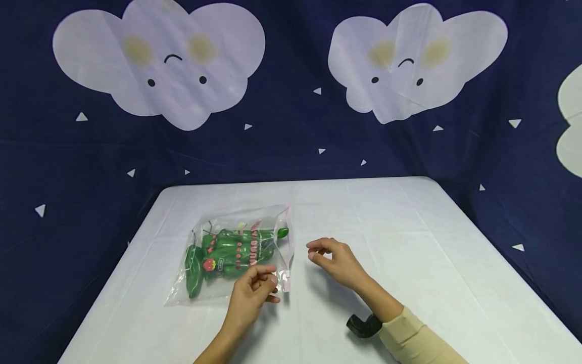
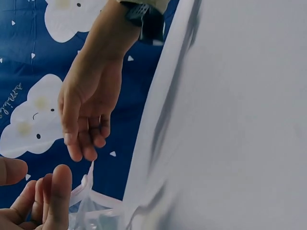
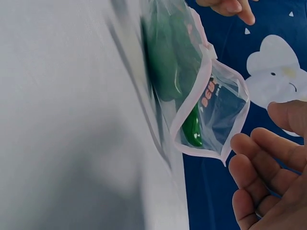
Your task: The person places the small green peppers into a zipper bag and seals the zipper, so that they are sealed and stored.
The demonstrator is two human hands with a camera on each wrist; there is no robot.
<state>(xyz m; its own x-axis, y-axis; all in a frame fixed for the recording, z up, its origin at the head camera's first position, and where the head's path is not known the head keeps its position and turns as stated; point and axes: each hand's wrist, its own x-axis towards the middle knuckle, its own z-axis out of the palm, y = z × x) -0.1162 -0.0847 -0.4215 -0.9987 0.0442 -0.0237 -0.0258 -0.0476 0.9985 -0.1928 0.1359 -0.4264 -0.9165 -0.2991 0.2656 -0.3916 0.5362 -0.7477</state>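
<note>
A clear zip bag (image 1: 179, 283) with a pink edge and red printing lies on the left half of the table. Several long, glossy green vegetables (image 1: 194, 270), some with thin stems, fill it. In the right wrist view the pink-edged mouth (image 3: 192, 100) gapes, and one pointed green tip (image 3: 193, 129) shows inside. My left hand (image 1: 250, 296) hovers by the bag's near right corner, overlapping it in the head view, fingers loosely bent and thumb apart from them. To the right of the mouth is my right hand (image 1: 338, 263), relaxed and holding nothing.
A white cloth covers the table (image 1: 386, 217). Behind it hangs a dark blue curtain (image 1: 291, 146) with white clouds and small triangles. A black device (image 1: 364, 326) is worn at my right wrist, beside a beige sleeve (image 1: 416, 338).
</note>
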